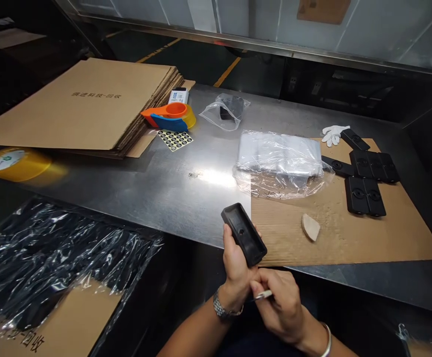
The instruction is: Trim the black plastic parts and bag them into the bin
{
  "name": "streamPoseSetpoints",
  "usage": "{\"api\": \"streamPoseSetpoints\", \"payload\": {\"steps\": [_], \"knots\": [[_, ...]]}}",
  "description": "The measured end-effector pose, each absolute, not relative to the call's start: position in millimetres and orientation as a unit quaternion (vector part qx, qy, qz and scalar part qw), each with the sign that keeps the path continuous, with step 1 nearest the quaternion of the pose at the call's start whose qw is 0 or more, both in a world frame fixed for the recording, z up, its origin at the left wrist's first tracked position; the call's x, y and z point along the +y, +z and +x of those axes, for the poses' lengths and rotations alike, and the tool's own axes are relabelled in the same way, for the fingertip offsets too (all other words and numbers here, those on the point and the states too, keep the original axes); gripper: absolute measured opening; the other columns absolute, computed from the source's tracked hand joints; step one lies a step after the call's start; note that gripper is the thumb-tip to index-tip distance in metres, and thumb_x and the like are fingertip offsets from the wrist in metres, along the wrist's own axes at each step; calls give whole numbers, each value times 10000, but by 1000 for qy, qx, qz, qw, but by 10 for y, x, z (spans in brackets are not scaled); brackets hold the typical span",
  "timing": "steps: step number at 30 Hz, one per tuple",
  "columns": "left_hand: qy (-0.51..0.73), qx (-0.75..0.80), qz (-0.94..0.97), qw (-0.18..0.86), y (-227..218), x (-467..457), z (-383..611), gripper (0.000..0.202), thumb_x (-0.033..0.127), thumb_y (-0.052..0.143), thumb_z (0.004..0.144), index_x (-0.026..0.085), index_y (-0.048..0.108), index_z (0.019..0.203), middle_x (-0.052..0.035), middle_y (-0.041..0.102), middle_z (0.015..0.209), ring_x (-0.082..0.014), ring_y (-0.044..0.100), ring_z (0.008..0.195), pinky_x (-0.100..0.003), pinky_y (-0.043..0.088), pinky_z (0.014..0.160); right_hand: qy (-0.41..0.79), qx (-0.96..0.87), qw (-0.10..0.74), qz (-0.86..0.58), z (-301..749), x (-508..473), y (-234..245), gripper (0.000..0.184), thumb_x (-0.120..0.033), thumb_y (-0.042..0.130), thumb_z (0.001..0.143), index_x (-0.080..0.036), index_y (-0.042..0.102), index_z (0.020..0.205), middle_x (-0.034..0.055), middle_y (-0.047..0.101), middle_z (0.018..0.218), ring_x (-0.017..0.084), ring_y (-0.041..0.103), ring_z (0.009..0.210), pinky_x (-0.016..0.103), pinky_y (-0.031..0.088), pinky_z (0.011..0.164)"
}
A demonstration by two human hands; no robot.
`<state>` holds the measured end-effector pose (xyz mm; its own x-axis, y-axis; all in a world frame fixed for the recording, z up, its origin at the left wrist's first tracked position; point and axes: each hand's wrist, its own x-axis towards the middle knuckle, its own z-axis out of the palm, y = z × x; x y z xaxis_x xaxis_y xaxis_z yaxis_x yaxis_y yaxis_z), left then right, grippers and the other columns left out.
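My left hand (235, 265) is wrapped around a black rectangular plastic housing (243, 233), its hollow side facing me and a small hole in its floor. Between the fingers of my right hand (281, 302) is a small pale-handled tool (264, 295) with a metal tip; its exact kind is hard to make out. That hand sits just below the housing, close to my left wrist. A beige wedge-shaped piece (310, 227) rests on the cardboard sheet (398, 233) to the right.
Several black plastic parts (364, 196) and a white glove (334, 135) lie at the right. Clear plastic wraps a white bundle (279, 153). Leftward are stacked cardboard (78, 104), an orange tape dispenser (171, 116), a sticker sheet (175, 140) and a yellow tape roll (13, 162).
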<state>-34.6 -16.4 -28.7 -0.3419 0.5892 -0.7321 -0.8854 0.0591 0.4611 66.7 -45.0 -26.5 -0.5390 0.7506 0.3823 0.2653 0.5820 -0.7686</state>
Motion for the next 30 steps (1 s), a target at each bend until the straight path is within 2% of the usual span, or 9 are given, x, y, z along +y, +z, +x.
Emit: {"api": "streamPoseSetpoints", "payload": {"steps": [2, 5, 8, 11, 17, 22, 25, 28, 30], "knots": [[658, 449, -158, 583, -255, -150, -379, 527, 526, 334, 858, 92, 617, 757, -52, 608, 612, -120, 564, 506, -207, 450, 483, 373, -789, 343, -347, 743, -418, -248, 142, -168, 452, 875, -175, 518, 750, -30, 504, 538, 84, 465, 460, 202, 357, 468], [622, 416, -140, 649, -228, -159, -404, 503, 479, 319, 880, 96, 612, 738, -50, 608, 619, -120, 556, 493, -211, 443, 464, 358, -784, 325, -390, 893, -304, -210, 227, -216, 503, 875, -185, 487, 651, -49, 445, 498, 72, 410, 435, 200, 322, 449], [570, 400, -124, 707, -240, -192, -386, 510, 474, 326, 878, 90, 617, 712, -61, 612, 622, -124, 552, 496, -226, 451, 482, 346, -807, 293, -378, 999, -175, -153, 78, -219, 545, 861, -172, 564, 802, -9, 574, 631, 91, 515, 539, 198, 375, 530], [528, 409, -112, 736, -257, -237, -344, 501, 470, 362, 869, 84, 625, 689, -72, 620, 626, -130, 564, 530, -229, 465, 529, 336, -845, 240, -339, 1015, -94, -101, 113, -261, 543, 868, -169, 577, 924, 21, 629, 723, 117, 567, 618, 216, 392, 588], [513, 404, -118, 748, -257, -307, -296, 381, 416, 466, 849, 105, 623, 694, -34, 606, 605, -109, 565, 547, -202, 460, 561, 315, -880, 145, -325, 938, -66, -73, 373, -441, 458, 886, -176, 497, 625, -7, 522, 550, 101, 460, 492, 227, 287, 480], [458, 432, -104, 769, -216, -351, -279, 374, 440, 492, 829, 122, 603, 665, -24, 589, 539, -103, 532, 451, -202, 426, 470, 321, -866, 154, -352, 983, -4, -79, 414, -450, 433, 895, -178, 475, 586, -13, 511, 522, 88, 442, 460, 217, 280, 463], [397, 458, -54, 793, -177, -391, -261, 462, 522, 433, 830, 113, 620, 725, -41, 578, 491, -123, 517, 392, -214, 384, 396, 328, -841, 169, -396, 1054, 87, -71, 291, -450, 517, 852, -174, 576, 781, -2, 583, 597, 104, 512, 496, 212, 327, 474], [376, 463, -31, 802, -155, -431, -258, 462, 531, 410, 837, 118, 618, 813, -40, 587, 510, -117, 517, 383, -203, 364, 382, 361, -815, 182, -415, 1123, 194, -47, 381, -429, 576, 820, -174, 551, 1103, 30, 662, 757, 132, 600, 597, 219, 406, 537], [368, 461, -23, 807, -157, -454, -268, 435, 527, 435, 827, 128, 608, 849, -46, 610, 564, -117, 535, 405, -201, 374, 393, 378, -815, 189, -395, 1155, 260, -27, 316, -403, 562, 835, -187, 594, 1064, 36, 674, 779, 142, 616, 632, 229, 425, 566]]}}
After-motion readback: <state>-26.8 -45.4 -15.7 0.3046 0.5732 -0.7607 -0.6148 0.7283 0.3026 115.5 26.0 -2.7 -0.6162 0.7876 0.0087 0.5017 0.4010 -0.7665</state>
